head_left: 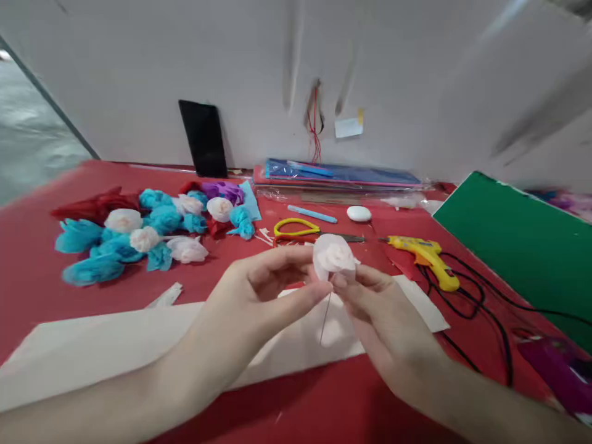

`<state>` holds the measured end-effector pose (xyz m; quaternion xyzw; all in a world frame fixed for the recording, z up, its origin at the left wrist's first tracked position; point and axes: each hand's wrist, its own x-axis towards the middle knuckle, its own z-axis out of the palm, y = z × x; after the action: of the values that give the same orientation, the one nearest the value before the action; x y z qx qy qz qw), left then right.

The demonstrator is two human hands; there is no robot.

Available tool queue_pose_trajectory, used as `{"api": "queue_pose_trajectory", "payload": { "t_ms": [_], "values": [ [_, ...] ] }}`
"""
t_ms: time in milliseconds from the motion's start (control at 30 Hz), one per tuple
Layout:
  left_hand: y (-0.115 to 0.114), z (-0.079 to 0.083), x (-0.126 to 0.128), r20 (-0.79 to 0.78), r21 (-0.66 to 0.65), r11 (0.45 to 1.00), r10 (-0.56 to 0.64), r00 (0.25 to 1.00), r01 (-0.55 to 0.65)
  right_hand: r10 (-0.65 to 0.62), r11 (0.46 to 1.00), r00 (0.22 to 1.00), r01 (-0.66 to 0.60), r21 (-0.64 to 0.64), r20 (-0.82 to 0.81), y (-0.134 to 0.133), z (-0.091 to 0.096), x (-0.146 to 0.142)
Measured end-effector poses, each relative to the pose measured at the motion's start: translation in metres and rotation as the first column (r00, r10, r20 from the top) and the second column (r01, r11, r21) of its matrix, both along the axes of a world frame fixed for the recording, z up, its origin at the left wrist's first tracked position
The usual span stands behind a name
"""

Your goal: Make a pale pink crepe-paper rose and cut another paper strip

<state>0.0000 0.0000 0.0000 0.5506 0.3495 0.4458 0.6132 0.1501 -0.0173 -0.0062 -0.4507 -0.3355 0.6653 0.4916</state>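
Note:
A white paper flower point(335, 254) on a thin wire stem point(325, 318) is held up between both hands. My left hand point(263, 296) pinches its left side, thumb at the base and fingers behind the petals. On the other side, my right hand point(379, 302) closes its thumb and fingers on the lower petals near the stem. The wire hangs down below the thumbs. Beneath the hands lies a long strip of white paper point(115, 336). Scissors with yellow and red handles point(296, 227) lie just behind the flower, partly hidden by it and the left hand.
Blue, white, red and purple paper flowers point(161, 219) are heaped at the left. A yellow glue gun point(423, 251) with a black cord point(502, 333) lies at the right, near a green board point(513, 246). A blue pen point(312, 214), a white oval object point(359, 214) and wrapped sheets point(342, 174) lie behind.

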Motion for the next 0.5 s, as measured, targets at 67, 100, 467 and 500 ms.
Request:
{"api": "queue_pose_trajectory", "payload": {
  "t_ms": [67, 100, 467, 500],
  "values": [
    [-0.0026, -0.0024, -0.0021, -0.006, 0.003, 0.999, 0.040, 0.999, -0.040, 0.020, 1.000, 0.999, -0.020, -0.004, -0.039, -0.0008, -0.0012, -0.0010],
    [-0.0036, -0.0033, -0.0027, -0.010, 0.006, 0.998, 0.059, 0.998, -0.059, 0.023, 1.000, 0.998, -0.023, -0.005, -0.051, -0.0011, -0.0017, -0.0014],
    [-0.0064, -0.0071, -0.0010, -0.060, 0.091, 0.986, 0.143, 0.988, -0.137, -0.044, 0.999, 0.999, 0.043, -0.014, -0.029, 0.0007, -0.0034, -0.0015],
    [-0.0071, -0.0077, -0.0012, -0.057, 0.097, 0.986, 0.143, 0.988, -0.137, -0.030, 0.999, 0.999, 0.030, -0.016, -0.041, 0.0003, -0.0036, -0.0018]
  ]
}}
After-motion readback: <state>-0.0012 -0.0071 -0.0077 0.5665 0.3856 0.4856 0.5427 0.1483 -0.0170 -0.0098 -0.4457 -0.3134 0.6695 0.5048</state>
